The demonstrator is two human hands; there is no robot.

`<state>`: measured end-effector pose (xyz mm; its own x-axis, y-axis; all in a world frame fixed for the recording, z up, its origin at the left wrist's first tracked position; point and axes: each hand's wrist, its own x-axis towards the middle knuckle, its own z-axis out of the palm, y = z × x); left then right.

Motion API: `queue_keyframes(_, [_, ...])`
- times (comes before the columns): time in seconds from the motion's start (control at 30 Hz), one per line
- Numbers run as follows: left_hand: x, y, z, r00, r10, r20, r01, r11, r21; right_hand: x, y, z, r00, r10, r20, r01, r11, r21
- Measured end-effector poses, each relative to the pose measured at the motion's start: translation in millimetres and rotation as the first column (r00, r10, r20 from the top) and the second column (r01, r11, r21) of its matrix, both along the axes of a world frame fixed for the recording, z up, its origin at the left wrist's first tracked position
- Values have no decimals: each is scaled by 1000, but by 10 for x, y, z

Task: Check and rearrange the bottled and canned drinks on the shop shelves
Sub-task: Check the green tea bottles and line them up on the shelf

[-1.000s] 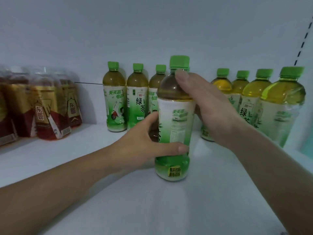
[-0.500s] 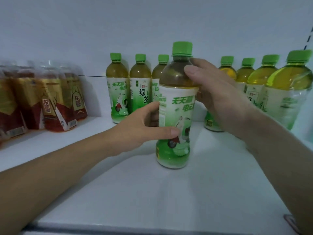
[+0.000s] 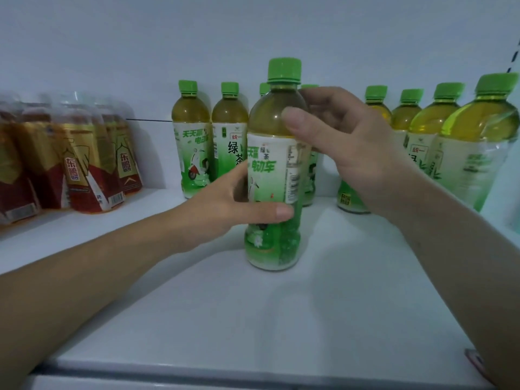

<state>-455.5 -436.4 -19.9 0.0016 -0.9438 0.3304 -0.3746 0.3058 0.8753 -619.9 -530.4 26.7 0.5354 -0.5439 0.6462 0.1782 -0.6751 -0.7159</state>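
The green tea bottle, capped and full of amber tea, stands upright on the white shelf. The left hand clamps its label, thumb in front; the right hand curls round its shoulder.

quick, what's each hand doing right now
Left hand: gripping the front green tea bottle around its label.
Right hand: gripping the same bottle at its shoulder.

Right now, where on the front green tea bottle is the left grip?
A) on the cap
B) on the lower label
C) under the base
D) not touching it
B: the left grip wraps the lower label of the front bottle, thumb across it; the right grip holds the shoulder.
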Motion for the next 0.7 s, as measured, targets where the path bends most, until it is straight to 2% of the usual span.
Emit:
queue_keyframes(0.07, [-20, -30, -23, 996, 84, 28, -84, 996, -25, 20, 9, -7, 998, -55, 43, 57, 998, -39])
queue_keyframes(0.13, [-1, -56, -37, 989, 145, 11, -144, 988, -53, 14, 5, -18, 999, -44, 16, 44, 998, -47])
queue_keyframes(0.23, [35, -59, -38, 996, 55, -73, -58, 997, -43, -15, 4, -29, 994, 74, -81, -72, 997, 23])
queue_keyframes(0.33, [11, -51, -43, 994, 31, -101, -36, 998, -49, 7, 6, -24, 999, -27, -43, 25, 999, -45])
queue_keyframes(0.43, [-63, -84, -53, 994, 109, -14, -110, 993, -43, -2, 18, -10, 987, -160, -25, 156, 980, -122])
queue_keyframes(0.5, [-71, -99, -61, 991, 127, -44, -129, 990, -52, -34, 42, 8, 994, -85, -62, 82, 995, -58])
queue_keyframes(0.57, [-66, -99, -57, 991, 77, -113, -83, 995, -49, -60, 46, 14, 996, 19, -88, -16, 999, 33])
queue_keyframes(0.63, [-52, -86, -66, 993, 45, -113, -50, 998, -44, -56, 23, 10, 997, 8, -72, -7, 1000, 15])
queue_keyframes(0.7, [-79, -94, -85, 997, 65, -45, -66, 997, -30, -35, 8, 6, 997, -71, -35, 70, 997, -36])
